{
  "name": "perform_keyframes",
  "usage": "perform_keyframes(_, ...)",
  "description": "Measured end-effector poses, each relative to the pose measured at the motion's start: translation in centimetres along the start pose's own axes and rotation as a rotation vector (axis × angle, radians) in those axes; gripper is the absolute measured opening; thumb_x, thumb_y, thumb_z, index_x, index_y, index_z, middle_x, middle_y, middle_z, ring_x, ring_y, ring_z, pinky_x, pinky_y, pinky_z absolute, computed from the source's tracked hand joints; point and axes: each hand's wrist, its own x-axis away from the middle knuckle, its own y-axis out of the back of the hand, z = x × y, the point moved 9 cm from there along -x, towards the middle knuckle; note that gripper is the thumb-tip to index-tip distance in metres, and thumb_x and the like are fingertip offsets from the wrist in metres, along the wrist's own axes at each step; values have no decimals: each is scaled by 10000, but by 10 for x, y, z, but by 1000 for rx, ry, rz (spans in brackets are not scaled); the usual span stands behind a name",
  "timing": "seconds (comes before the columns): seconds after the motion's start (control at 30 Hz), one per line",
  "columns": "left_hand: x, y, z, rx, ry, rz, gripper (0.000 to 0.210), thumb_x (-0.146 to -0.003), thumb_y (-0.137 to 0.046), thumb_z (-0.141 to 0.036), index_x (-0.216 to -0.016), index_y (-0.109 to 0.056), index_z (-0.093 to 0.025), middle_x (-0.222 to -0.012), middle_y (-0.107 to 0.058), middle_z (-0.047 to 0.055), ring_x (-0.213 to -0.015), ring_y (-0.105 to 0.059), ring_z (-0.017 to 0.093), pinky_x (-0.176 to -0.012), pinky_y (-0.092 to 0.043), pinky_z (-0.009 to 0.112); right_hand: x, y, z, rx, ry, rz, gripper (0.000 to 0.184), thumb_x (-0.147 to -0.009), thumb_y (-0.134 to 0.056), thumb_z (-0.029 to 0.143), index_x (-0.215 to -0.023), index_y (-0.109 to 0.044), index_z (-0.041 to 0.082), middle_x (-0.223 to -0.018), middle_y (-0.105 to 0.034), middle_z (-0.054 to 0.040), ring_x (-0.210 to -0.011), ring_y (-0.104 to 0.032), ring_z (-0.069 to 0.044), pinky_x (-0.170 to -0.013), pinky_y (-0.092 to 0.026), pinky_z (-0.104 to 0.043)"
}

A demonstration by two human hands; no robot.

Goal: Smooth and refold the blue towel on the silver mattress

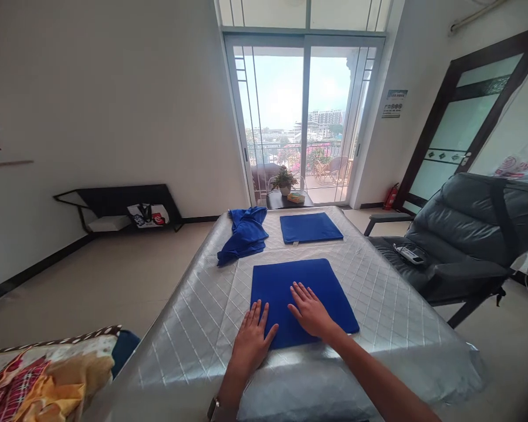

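A flat piece of blue cloth (pixel 299 272), folded into a rough square, lies on the silver quilted table cover (pixel 202 316) in front of me. My left hand (pixel 253 337) rests flat at its left edge, fingers spread. On the middle of the same cloth lies my right hand (pixel 310 310), palm down with fingers stretched out. Beyond it, at the far end, is a second flat folded blue cloth (pixel 311 227) with a small white tag on its near edge. To the left of that one, a crumpled blue cloth (pixel 245 234) sits in a loose heap.
A dark reclining chair (pixel 466 228) stands close at the right with a power strip (pixel 408 254) on its seat. Behind the table is a small stand with a potted plant (pixel 284 180). Patterned fabrics (pixel 48 375) lie at the lower left. A black bench (pixel 118 205) is by the wall.
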Motion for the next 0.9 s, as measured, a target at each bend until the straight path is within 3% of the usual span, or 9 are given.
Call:
perform_keyframes(0.1,0,-1,1,0,-2,-6,691,-1002,-332,-602,-1561,-291,-199,-1632,-256,133,-1500,-257,272,-1199,-302,494,6,-24,-5,49,-26,31,722,-1030,-172,594,-1573,-258,127,-1639,-182,-90,-1523,-138,-218,-1246,-144,-439)
perform_keyframes(0.17,1,-2,1,-1,2,-5,690,-1002,-338,-599,-1565,-280,-205,-1637,-248,125,-1501,-255,270,-1202,-298,490,14,-28,-18,60,-47,46,752,-1015,-150,630,-1581,-229,140,-1643,-167,-76,-1524,-132,-217,-1250,-122,-437)
perform_keyframes(0.5,1,4,-2,1,22,36,695,-1008,-287,-609,-1569,-261,-200,-1642,-227,119,-1506,-238,265,-1212,-278,483,64,-7,-112,149,-311,35,759,-1011,-127,620,-1588,-159,128,-1654,-130,-56,-1529,-91,-191,-1254,-100,-413)
perform_keyframes(0.67,0,4,-2,-3,25,39,682,-1010,-288,-603,-1574,-249,-222,-1641,-238,105,-1506,-242,263,-1209,-279,493,67,-6,-117,145,-322,8,762,-1013,-152,611,-1588,-170,111,-1654,-145,-63,-1530,-87,-187,-1253,-103,-406)
perform_keyframes(0.9,10,-5,13,-39,111,67,725,-1009,-227,-612,-1581,-226,-167,-1643,-227,128,-1510,-230,268,-1204,-284,486,68,-5,-115,96,-324,-15,760,-1012,-174,614,-1593,-164,124,-1654,-155,-64,-1528,-106,-191,-1253,-105,-409)
